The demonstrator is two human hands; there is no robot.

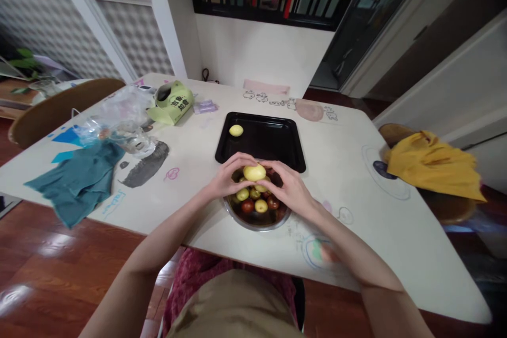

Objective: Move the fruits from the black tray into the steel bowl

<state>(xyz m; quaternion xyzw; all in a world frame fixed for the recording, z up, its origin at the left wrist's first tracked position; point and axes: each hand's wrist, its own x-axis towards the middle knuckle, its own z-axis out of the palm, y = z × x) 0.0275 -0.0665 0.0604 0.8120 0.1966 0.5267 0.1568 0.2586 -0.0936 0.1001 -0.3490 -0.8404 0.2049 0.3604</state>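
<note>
Table: we have a long pale table [190, 161] before us, its top marked with drawings and coloured patches.
Mustard cloth: to our right, a bunched mustard cloth [431, 161] lies over a chair at the table's edge.
Teal cloth: on our left, a crumpled teal cloth [81, 177] hangs partly over the near edge, beside clear plastic.
Tray: a black baking tray [269, 137] lies flat just beyond our hands, near the middle of the table.
Bowl: a round metal bowl [259, 229] stands close to us, touching or just beside the tray; we cannot tell which.
Green packet: we see an opened green packet [174, 104] left of the tray, well apart from it.
Hands: our left hand [229, 177] and right hand [292, 187] curve in from either side above the bowl, both grasping one yellow fruit.
Held fruit: the yellow fruit [254, 171] sits between our fingertips, fingers along its far side and thumbs along its near side; we cannot tell which hand bears more of it.
Tray fruit: a second yellow one, the tray fruit [236, 130], rests alone toward the tray's left side, beyond our left fingers.
Bowl fruit: below our thumbs lie smaller-looking yellow pieces [261, 206] and dark red pieces [247, 206], partly hidden by our hands.
</note>
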